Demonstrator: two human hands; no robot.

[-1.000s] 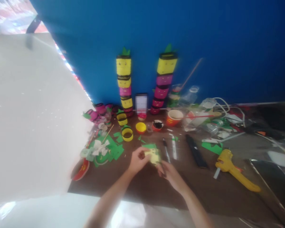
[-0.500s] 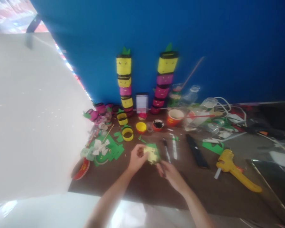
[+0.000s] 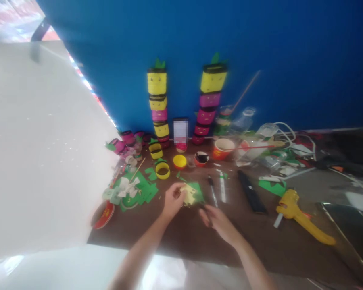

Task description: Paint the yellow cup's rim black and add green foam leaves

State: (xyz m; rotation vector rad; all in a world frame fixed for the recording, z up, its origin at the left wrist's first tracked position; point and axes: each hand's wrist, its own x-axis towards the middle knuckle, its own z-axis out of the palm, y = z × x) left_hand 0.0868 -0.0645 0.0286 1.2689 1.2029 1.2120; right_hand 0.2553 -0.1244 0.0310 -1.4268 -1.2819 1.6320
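Between its thumb and fingers, my left hand [image 3: 173, 200] pinches a small pale yellow piece [image 3: 188, 195] with a ragged lower edge. A square of green paper [image 3: 201, 191] shows just behind and to the right of it; I cannot tell whether it lies on the table or is held too. My right hand [image 3: 217, 220] is closed just to the lower right of the green paper, around a slim dark object that is blurred and mostly hidden by the fingers. To the right of the hands lie a black pen [image 3: 211, 188] and a white marker [image 3: 222, 189].
Two towers of yellow and pink cups [image 3: 157, 82] stand against the blue wall [image 3: 115, 48]. Green scraps [image 3: 147, 191] and a red bowl [image 3: 104, 217] lie left. Rightward are a black case [image 3: 249, 192], a yellow glue gun [image 3: 302, 217], cables and clear plastic bottles.
The yellow piece has shifted slightly left with my left hand, so more green paper shows. My right hand is now a little apart from the piece.
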